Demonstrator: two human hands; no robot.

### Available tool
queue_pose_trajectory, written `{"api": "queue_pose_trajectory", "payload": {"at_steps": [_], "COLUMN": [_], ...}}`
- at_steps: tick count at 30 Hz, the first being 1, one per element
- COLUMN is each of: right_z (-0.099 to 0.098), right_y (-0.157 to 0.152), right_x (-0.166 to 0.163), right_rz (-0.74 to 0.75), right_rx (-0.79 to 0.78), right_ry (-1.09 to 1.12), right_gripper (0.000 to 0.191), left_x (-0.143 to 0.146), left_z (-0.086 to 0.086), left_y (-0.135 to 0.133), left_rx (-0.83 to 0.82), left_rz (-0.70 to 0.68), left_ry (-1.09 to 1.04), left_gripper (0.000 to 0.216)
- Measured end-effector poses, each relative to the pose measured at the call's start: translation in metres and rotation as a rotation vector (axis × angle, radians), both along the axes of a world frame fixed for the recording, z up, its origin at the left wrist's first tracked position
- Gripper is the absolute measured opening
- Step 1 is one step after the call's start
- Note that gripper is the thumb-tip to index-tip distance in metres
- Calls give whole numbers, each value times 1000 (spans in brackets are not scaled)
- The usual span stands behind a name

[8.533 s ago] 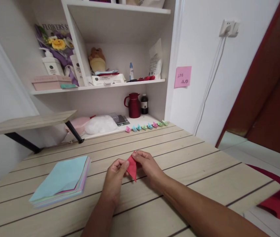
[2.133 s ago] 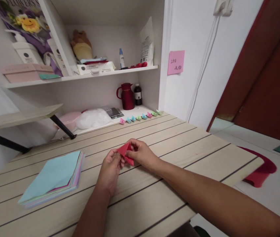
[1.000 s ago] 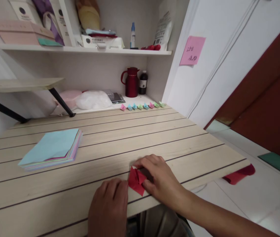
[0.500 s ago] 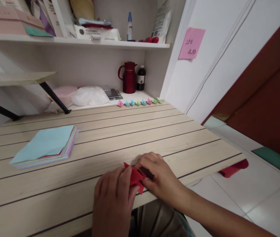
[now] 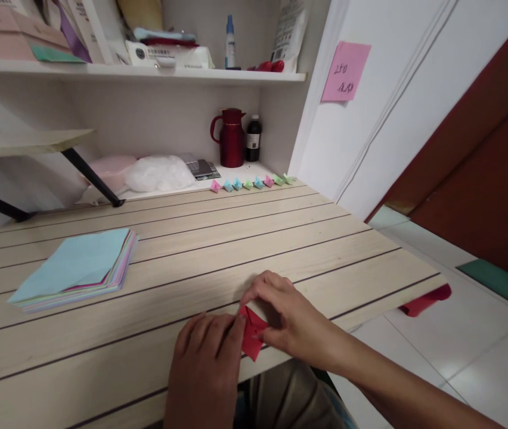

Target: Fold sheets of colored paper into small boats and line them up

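A small piece of folded red paper (image 5: pixel 252 335) lies at the table's near edge, between my two hands. My left hand (image 5: pixel 207 348) rests on its left side, fingers together and thumb side pressing the paper. From the right, my right hand (image 5: pixel 283 316) grips it, with the index finger at the upper corner and the thumb at the right side. Part of the red paper is hidden under my left fingers. Farther left on the table sits a stack of coloured paper squares (image 5: pixel 73 262), light blue on top.
Several small folded paper pieces (image 5: pixel 247 185) stand in a row along the table's back edge. Behind them are a red thermos jug (image 5: pixel 231 140) and a dark bottle (image 5: pixel 253 140). A raised wooden stand (image 5: pixel 25 143) with black legs occupies the back left.
The red paper has gone from a spiky, partly raised shape to a flatter one. My right index finger has moved onto its upper corner. The view has shifted slightly.
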State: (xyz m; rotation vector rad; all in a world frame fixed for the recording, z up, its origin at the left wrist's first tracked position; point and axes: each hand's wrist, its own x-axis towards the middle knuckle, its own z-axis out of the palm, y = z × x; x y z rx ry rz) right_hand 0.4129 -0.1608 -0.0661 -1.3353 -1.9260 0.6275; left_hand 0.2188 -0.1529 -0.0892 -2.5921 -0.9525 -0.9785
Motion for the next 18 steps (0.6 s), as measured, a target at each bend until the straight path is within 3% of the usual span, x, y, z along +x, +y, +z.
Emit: {"api": "queue_pose_trajectory", "payload": {"at_steps": [3,9,13,18], "right_z": [2,-9,-13,-11], "right_y": [-6,-26,-35,-41], "right_x": [6,14,20,25], "right_rz": [18,61,44,105], "right_rx": [15,167,285,314], "right_ry": [-61,-139,-190,-337], "right_gripper": [50,18,21,28], "left_x": [-3,-16,-22,-28], "left_z": [1,-7,-9,-4], "left_y": [1,-1,-1,2], "left_rx": [29,108,86,127], "left_rz": [-23,-63,-62,-142], "left_ry": [30,172,270,425], "left_gripper": [33,37,39,43]}}
